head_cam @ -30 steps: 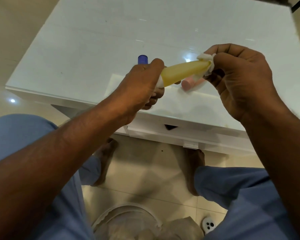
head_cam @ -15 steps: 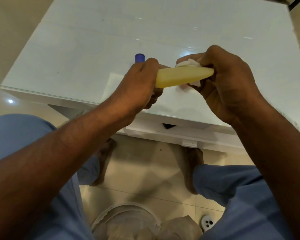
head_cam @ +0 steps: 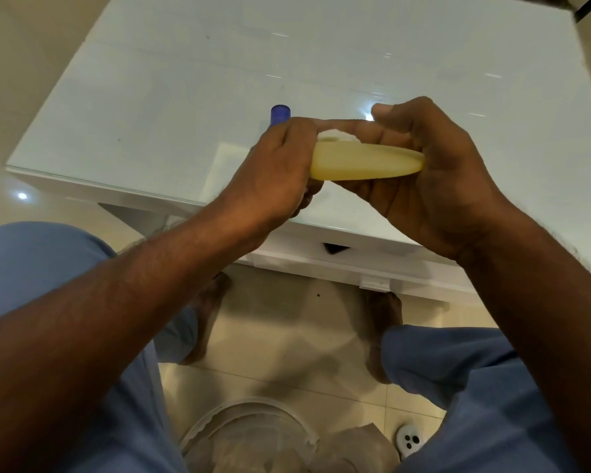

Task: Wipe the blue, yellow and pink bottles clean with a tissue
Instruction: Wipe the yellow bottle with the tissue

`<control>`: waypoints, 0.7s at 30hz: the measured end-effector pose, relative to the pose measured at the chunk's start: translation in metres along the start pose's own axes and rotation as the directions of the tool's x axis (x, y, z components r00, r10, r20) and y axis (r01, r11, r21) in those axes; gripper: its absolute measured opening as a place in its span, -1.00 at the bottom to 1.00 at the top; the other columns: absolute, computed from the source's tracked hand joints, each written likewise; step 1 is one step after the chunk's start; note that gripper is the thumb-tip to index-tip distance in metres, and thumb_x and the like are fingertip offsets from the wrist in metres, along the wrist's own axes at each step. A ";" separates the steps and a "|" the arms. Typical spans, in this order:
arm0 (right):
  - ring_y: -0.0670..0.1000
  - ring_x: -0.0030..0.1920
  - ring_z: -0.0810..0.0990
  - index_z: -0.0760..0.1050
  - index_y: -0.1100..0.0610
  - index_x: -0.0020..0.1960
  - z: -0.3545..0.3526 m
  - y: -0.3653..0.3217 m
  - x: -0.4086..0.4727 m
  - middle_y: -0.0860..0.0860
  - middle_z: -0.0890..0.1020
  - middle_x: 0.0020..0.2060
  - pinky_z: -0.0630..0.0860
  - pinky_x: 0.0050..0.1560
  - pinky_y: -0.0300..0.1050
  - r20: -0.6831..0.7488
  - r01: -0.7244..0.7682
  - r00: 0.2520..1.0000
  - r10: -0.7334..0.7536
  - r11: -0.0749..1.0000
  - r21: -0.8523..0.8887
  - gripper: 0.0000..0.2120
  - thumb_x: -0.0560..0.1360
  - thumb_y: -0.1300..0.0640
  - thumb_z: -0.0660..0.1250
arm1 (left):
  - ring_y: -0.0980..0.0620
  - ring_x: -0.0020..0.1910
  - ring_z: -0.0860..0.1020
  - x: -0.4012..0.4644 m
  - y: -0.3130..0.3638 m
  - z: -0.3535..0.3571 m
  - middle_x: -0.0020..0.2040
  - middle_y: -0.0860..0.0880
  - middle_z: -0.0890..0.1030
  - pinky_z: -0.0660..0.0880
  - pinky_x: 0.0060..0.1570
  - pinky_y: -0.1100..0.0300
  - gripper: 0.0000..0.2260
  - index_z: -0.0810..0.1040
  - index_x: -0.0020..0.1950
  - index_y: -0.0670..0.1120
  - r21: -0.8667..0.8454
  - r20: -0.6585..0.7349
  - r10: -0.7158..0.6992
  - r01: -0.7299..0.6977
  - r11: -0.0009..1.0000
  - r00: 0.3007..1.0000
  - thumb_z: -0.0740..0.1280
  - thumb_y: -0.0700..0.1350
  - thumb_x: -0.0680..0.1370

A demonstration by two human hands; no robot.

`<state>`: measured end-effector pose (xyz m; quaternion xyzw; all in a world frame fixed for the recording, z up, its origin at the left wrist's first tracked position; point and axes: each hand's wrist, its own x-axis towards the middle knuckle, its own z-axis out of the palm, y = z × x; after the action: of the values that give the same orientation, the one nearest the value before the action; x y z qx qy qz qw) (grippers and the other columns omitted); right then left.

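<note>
Above white table [head_cam: 171, 107], tissue [head_cam: 338, 136] now nearer left hand [head_cam: 273, 172]

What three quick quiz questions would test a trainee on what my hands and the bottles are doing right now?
1. True or false: the yellow bottle is lying on the table.
2. Which bottle's cap shows behind the left hand? A) pink B) blue C) green
3. Fill in: the white tissue is pressed against the yellow bottle's far side by the ____ hand.

Key
1. False: both hands hold it above the table's edge.
2. B, the blue bottle.
3. Right: the right hand cups bottle and tissue.
</note>
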<state>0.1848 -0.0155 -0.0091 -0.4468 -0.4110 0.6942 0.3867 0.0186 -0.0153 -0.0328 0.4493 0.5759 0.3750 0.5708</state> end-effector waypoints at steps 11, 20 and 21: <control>0.15 -0.28 0.73 0.72 0.11 -0.26 -0.010 0.000 0.006 0.15 0.77 -0.24 0.66 -0.24 -0.05 -0.297 0.201 0.900 -0.319 0.908 -0.368 -0.60 0.68 0.01 0.32 | 0.21 -0.49 0.48 -0.001 -0.002 0.006 -0.15 -0.04 0.48 0.45 -0.49 0.31 -0.74 0.52 0.22 0.09 0.034 0.020 0.086 -0.087 0.996 0.996 0.05 -0.02 0.71; 0.14 0.01 0.66 0.57 0.36 0.23 -0.008 0.001 0.002 0.30 0.68 0.16 0.63 -0.03 -0.03 -0.105 0.092 0.989 -0.108 0.985 -0.146 -0.67 0.70 0.13 0.18 | 0.29 -0.42 0.57 -0.007 0.002 0.004 -0.14 0.02 0.51 0.51 -0.41 0.38 -0.76 0.44 -0.04 0.20 0.117 0.012 0.092 -0.093 0.989 0.996 0.04 0.01 0.72; 0.15 0.00 0.64 0.54 0.39 0.27 -0.008 0.001 0.002 0.31 0.66 0.15 0.62 -0.06 -0.03 -0.101 0.088 0.990 -0.103 0.985 -0.145 -0.65 0.70 0.15 0.16 | 0.30 -0.43 0.57 -0.007 0.002 0.004 -0.14 0.01 0.51 0.51 -0.42 0.38 -0.76 0.44 -0.04 0.20 0.115 0.007 0.088 -0.089 0.989 0.996 0.04 0.01 0.72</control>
<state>0.1912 -0.0117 -0.0123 -0.4895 -0.4583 0.6190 0.4089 0.0226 -0.0218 -0.0286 0.5071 0.5755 0.3656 0.5273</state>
